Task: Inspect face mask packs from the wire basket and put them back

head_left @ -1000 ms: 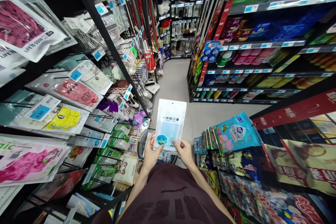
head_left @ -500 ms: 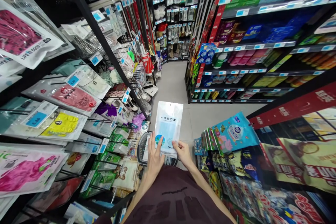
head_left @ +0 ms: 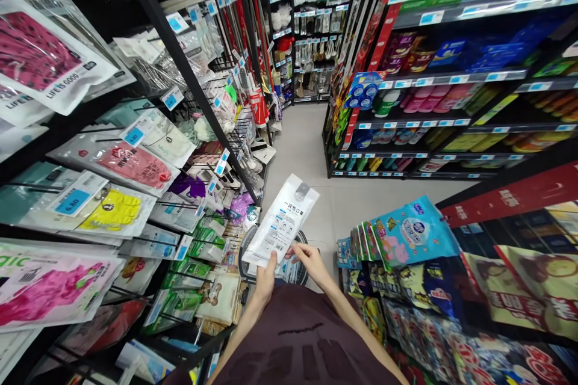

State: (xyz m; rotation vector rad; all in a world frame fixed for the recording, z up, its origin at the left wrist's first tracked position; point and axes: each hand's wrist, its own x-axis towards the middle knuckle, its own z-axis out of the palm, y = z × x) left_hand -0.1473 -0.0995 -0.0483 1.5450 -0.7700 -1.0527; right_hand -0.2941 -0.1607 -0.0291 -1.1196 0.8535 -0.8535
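A white packet of disposable face masks (head_left: pixel 282 219) is tilted in front of me, its printed back with small pictures and text facing up. My left hand (head_left: pixel 266 277) grips its lower end, thumb on top and fingers hidden beneath. Close to the packet's lower right edge is my right hand (head_left: pixel 311 263), its fingers curled and drawn together. Whether those fingertips hold the edge or anything else I cannot make out. Below both hands stands a dark shopping basket (head_left: pixel 246 252), partly covered by the packet; its contents do not show clearly.
Hooks on the left carry packaged gloves (head_left: pixel 111 210) and green packs (head_left: pixel 205 240). At right hang blue pouches (head_left: pixel 413 231) and snack-like bags (head_left: pixel 501 289). A shelf unit (head_left: pixel 406 153) with bottles stands ahead right. Grey floor (head_left: pixel 302 138) runs between the racks.
The mask packet has been turned over from its blue front to its printed back and tilted right. My left hand has moved from its face to its lower end; my right fingers have curled.
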